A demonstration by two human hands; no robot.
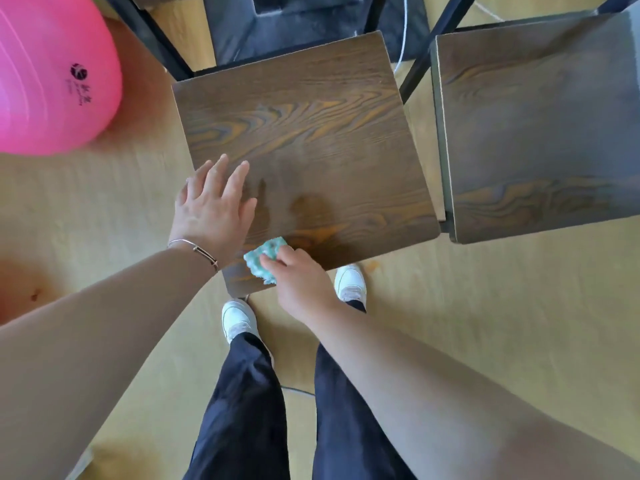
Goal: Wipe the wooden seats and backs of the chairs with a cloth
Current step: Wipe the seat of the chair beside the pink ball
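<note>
A dark wooden chair seat with orange grain fills the middle of the view. My right hand is closed on a small teal cloth and presses it onto the seat's near edge. My left hand lies flat with fingers spread on the seat's left near part, a thin bracelet on its wrist. A second wooden chair seat stands right beside the first, on the right. No chair back is in view.
A large pink exercise ball sits on the floor at the upper left. Black metal legs and a dark mat lie beyond the seats. My white shoes stand on the light wooden floor just below the seat.
</note>
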